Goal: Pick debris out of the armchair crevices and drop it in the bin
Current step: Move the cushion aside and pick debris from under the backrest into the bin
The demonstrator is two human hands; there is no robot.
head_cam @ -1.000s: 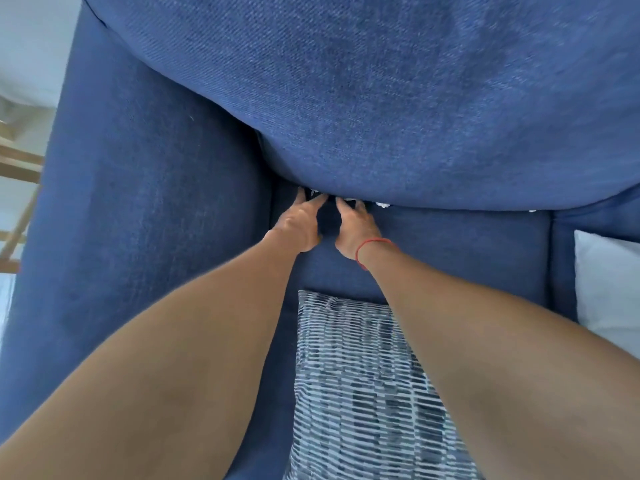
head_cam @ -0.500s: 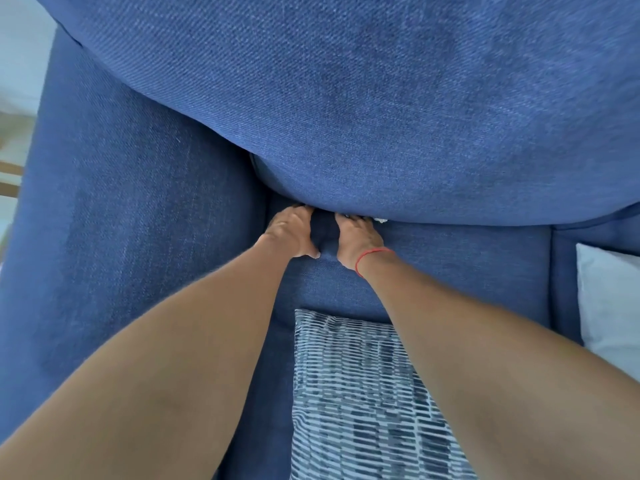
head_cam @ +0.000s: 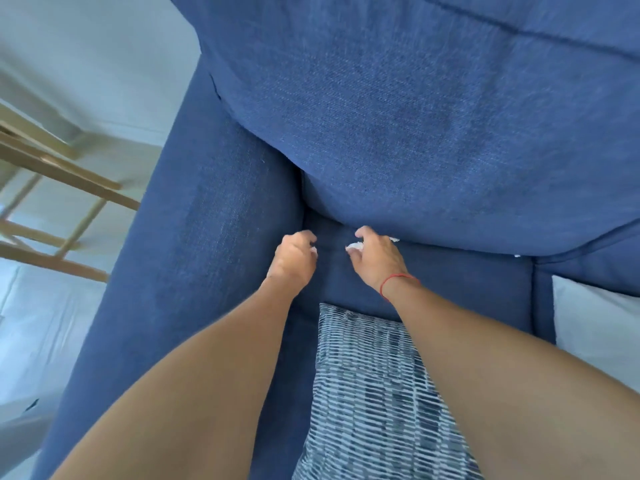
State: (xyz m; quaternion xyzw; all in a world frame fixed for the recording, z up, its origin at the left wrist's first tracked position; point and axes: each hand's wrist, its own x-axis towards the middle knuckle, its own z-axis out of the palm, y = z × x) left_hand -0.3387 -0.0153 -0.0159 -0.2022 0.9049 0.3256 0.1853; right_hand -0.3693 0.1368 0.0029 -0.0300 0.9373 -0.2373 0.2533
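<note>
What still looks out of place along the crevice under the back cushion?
Small white scraps: one pokes from the crevice beside the right hand, another sits farther right under the blue fabric back cushion. Each hand, including the left hand, already pinches a white bit. No damage stands out.

White debris scraps (head_cam: 355, 246) lie along the blue armchair (head_cam: 415, 133) crevice.

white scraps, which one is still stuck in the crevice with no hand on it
The scrap just right of the right hand, poking from under the back cushion. The other two are pinched: one in the right hand, one in the left hand.
</note>
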